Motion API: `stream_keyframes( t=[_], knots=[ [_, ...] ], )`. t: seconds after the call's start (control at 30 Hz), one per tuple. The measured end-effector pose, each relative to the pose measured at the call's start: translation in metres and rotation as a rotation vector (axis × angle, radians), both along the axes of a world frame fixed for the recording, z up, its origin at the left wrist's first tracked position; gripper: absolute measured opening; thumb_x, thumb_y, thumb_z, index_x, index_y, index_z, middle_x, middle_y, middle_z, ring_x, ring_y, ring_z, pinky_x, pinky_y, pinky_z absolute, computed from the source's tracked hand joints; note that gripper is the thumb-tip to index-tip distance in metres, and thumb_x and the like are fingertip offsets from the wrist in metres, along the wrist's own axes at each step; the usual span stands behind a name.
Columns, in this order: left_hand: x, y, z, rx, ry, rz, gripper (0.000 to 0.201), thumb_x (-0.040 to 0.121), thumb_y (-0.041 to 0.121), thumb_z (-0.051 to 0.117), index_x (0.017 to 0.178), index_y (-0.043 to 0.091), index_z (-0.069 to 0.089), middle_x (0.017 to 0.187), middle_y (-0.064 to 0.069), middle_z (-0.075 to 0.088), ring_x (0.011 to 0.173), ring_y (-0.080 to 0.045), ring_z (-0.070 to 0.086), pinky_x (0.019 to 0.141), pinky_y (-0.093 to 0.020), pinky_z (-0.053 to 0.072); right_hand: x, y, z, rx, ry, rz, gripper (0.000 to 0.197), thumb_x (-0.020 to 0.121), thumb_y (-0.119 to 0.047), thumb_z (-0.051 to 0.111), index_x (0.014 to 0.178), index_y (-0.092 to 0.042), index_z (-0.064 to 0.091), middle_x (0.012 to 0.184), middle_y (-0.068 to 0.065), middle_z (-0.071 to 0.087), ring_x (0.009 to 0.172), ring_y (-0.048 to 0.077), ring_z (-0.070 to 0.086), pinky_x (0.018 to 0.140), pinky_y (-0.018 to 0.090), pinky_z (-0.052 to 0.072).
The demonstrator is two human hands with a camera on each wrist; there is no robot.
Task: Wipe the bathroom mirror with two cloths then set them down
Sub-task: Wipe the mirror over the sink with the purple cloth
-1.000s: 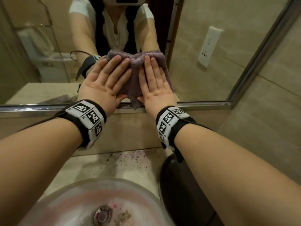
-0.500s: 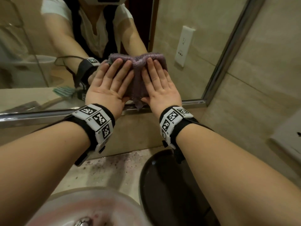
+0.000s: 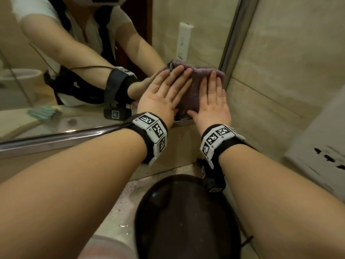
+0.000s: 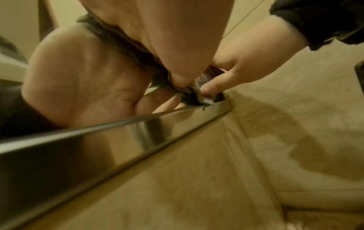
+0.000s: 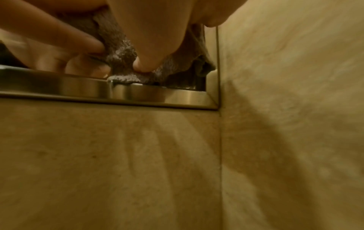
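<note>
Two bare hands press a crumpled purple terry cloth [image 3: 194, 90] flat against the glass of the steel-framed bathroom mirror [image 3: 203, 34], at the lower right corner of its brushed metal frame [image 5: 157, 95]. The left hand [image 3: 164, 94] lies with fingers straight and spread over the cloth's left half; the right hand [image 3: 212, 101] does the same over the right half, its fingertips near the upright edge of the frame. Neither hand grips: both are flat and pushing, thumbs tucked against the lower fold, as the wrist views show. The cloth's bottom hem touches the frame's lower rail.

Judging by this, the wiping is still under way, with the corner of the glass being worked and the setting-down step not yet begun. Only purple fabric is visible under the palms; whether it is one cloth or two bunched together cannot be told. How much of the glass away from the frame's corner has been covered cannot be judged either.

Below the frame lie a speckled stone worktop [image 3: 134, 187], a dark round basin [image 3: 186, 217] and, reflected in the glass to the left of the frame's corner, a folded green striped cloth [image 3: 43, 112]. A white wall socket [image 3: 317, 156] sits on the tiled wall to the right of the frame
</note>
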State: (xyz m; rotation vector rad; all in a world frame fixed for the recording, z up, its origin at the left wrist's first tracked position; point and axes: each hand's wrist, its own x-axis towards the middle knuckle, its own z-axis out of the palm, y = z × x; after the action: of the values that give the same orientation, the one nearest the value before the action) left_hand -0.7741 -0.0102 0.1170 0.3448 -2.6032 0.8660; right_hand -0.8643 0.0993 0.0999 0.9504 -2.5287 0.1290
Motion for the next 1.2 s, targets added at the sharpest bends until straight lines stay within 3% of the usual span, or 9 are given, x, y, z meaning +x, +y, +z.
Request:
stream_keyframes(
  t=[0.2, 0.3, 0.37, 0.43, 0.5, 0.63, 0.77, 0.9, 1.2],
  knots=[
    [-0.012, 0.016, -0.014, -0.058, 0.129, -0.088, 0.064, 0.093, 0.036, 0.008, 0.141, -0.001, -0.012, 0.156, -0.016, -0.003, 0.144, -0.031, 0.0, 0.113, -0.041, -0.006, -0.006, 0.016, -0.002, -0.002, 0.034, 0.071, 0.08, 0.095, -0.035, 0.046, 0.148, -0.007, -0.006, 0.155, 0.013, -0.017, 0.143, 0.026, -0.015, 0.114, 0.034, -0.011],
    [-0.009, 0.012, -0.019, -0.037, 0.086, -0.187, 0.059, 0.088, 0.024, 0.02, 0.139, -0.003, 0.03, 0.145, -0.014, 0.039, 0.135, -0.031, 0.035, 0.113, -0.04, 0.021, -0.004, 0.019, -0.009, -0.035, 0.081, 0.102, 0.076, 0.081, -0.024, 0.068, 0.143, 0.001, 0.03, 0.149, 0.023, 0.026, 0.139, 0.036, 0.023, 0.113, 0.04, 0.02],
    [-0.006, 0.01, -0.024, -0.032, 0.053, -0.295, 0.053, 0.082, 0.016, 0.028, 0.122, -0.002, 0.058, 0.122, -0.015, 0.06, 0.117, -0.031, 0.051, 0.105, -0.041, 0.034, -0.007, 0.022, -0.016, -0.054, 0.084, 0.145, 0.072, 0.056, -0.018, 0.085, 0.119, 0.004, 0.058, 0.12, 0.024, 0.058, 0.111, 0.039, 0.057, 0.089, 0.042, 0.049],
    [-0.005, 0.012, -0.031, -0.009, -0.036, -0.308, 0.048, 0.08, 0.012, 0.032, 0.107, -0.004, 0.068, 0.107, -0.017, 0.065, 0.102, -0.033, 0.057, 0.093, -0.04, 0.044, -0.006, 0.025, -0.019, -0.041, 0.077, 0.211, 0.056, 0.05, -0.01, 0.085, 0.102, 0.002, 0.066, 0.104, 0.02, 0.066, 0.093, 0.036, 0.066, 0.07, 0.038, 0.056],
    [-0.002, 0.016, -0.037, 0.024, -0.119, -0.31, 0.046, 0.078, 0.012, 0.032, 0.095, -0.002, 0.072, 0.097, -0.014, 0.066, 0.09, -0.03, 0.061, 0.081, -0.036, 0.048, -0.005, 0.026, -0.022, -0.054, 0.006, 0.249, 0.038, 0.067, -0.005, 0.074, 0.103, 0.001, 0.064, 0.11, 0.019, 0.063, 0.1, 0.035, 0.061, 0.073, 0.038, 0.055],
    [0.002, 0.032, -0.022, 0.104, -0.15, -0.276, 0.046, 0.075, 0.012, 0.029, 0.081, 0.007, 0.073, 0.084, -0.006, 0.064, 0.075, -0.023, 0.06, 0.058, -0.027, 0.044, -0.005, 0.028, -0.014, 0.033, -0.087, 0.248, 0.03, 0.087, -0.011, 0.052, 0.117, -0.007, 0.051, 0.127, 0.011, 0.049, 0.12, 0.03, 0.042, 0.092, 0.04, 0.04],
    [0.001, 0.033, -0.027, 0.15, -0.158, -0.2, 0.065, 0.084, 0.015, 0.0, 0.13, 0.001, 0.044, 0.126, -0.012, 0.045, 0.113, -0.03, 0.045, 0.078, -0.036, 0.043, -0.004, 0.027, -0.002, 0.164, -0.111, 0.245, 0.04, 0.08, -0.016, 0.059, 0.119, -0.013, 0.046, 0.128, 0.007, 0.046, 0.121, 0.028, 0.039, 0.096, 0.039, 0.04],
    [0.008, 0.029, -0.023, 0.228, -0.149, -0.131, 0.038, 0.099, 0.014, 0.026, 0.132, 0.002, 0.039, 0.129, -0.012, 0.043, 0.116, -0.03, 0.043, 0.08, -0.038, 0.043, 0.002, 0.024, 0.004, 0.23, -0.126, 0.243, 0.041, 0.079, -0.019, 0.061, 0.117, -0.013, 0.047, 0.124, 0.007, 0.047, 0.117, 0.029, 0.042, 0.094, 0.038, 0.041],
    [0.049, 0.009, -0.016, 0.354, -0.161, 0.018, 0.037, 0.099, 0.016, 0.035, 0.134, 0.007, 0.041, 0.13, -0.01, 0.044, 0.117, -0.028, 0.043, 0.082, -0.037, 0.045, 0.045, -0.008, 0.026, 0.434, -0.129, 0.266, 0.041, 0.084, -0.025, 0.059, 0.122, -0.018, 0.046, 0.123, 0.005, 0.047, 0.111, 0.027, 0.049, 0.082, 0.033, 0.041]
  ],
)
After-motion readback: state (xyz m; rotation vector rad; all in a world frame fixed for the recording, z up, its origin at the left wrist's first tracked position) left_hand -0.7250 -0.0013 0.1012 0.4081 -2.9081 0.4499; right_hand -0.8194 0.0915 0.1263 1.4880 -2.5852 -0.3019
